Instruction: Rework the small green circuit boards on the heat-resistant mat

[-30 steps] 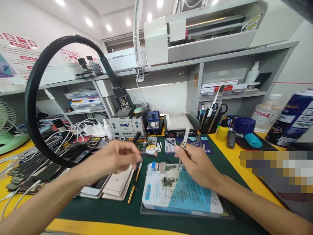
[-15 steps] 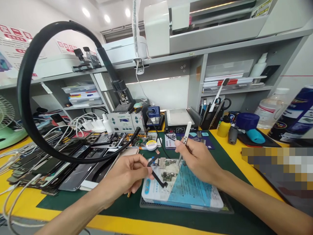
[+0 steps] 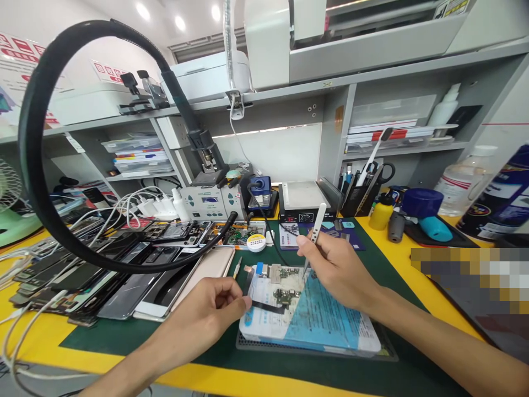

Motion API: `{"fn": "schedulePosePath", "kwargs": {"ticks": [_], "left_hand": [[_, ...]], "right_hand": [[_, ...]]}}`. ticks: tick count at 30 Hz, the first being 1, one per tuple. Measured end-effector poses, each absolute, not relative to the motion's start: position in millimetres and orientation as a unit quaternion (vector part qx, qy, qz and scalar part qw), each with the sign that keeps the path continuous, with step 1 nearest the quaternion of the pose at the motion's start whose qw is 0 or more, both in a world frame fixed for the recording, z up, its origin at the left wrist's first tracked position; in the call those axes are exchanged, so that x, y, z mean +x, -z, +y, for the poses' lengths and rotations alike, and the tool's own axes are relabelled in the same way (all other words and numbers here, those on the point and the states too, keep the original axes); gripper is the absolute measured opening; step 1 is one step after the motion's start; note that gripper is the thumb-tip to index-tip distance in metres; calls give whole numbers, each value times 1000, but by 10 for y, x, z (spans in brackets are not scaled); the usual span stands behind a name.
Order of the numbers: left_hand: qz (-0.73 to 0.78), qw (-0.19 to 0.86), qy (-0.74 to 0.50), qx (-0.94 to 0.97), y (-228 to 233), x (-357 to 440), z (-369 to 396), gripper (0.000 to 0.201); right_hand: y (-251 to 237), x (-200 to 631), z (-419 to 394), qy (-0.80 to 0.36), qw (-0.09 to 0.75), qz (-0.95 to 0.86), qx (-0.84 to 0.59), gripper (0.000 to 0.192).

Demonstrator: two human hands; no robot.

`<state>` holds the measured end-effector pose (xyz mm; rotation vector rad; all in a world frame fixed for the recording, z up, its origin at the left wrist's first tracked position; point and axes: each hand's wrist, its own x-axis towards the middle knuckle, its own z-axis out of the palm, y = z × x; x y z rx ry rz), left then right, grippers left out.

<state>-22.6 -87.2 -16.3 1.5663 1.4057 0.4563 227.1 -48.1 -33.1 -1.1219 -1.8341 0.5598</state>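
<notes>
My left hand (image 3: 221, 314) pinches one end of a black flex cable (image 3: 268, 306). The cable's other end lies by a small green circuit board (image 3: 285, 296); whether the two are joined I cannot tell. Between the fingers of my right hand (image 3: 336, 264) are tweezers (image 3: 317, 225) with a white upper part, tips pointing down at the pad. Under both boards is a blue and white pad (image 3: 330, 325), raised on a dark base. A second small board (image 3: 287, 273) with a metal connector block (image 3: 273, 273) sits farther back on it.
Several phones and screens (image 3: 128, 289) lie to the left, under a thick black hose (image 3: 27, 154). Behind stand a soldering station (image 3: 210, 203) and a heating plate (image 3: 303, 198). A screwdriver (image 3: 237, 268) rests on the green mat (image 3: 198, 358). Bottles (image 3: 467, 182) stand at right.
My left hand has moved down and left, and the flex cable has swung from a steep slant to nearly flat. The screwdriver now shows behind that hand. My right hand has barely moved.
</notes>
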Motion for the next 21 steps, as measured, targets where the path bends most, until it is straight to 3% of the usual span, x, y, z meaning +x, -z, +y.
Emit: {"fn": "schedulePosePath", "kwargs": {"ticks": [11, 21], "left_hand": [[552, 582, -121, 584, 99, -256, -774, 33], [552, 531, -110, 634, 103, -257, -791, 37]], "right_hand": [[349, 2279, -491, -230, 441, -746, -443, 42], [350, 2276, -477, -223, 439, -748, -446, 43]]}}
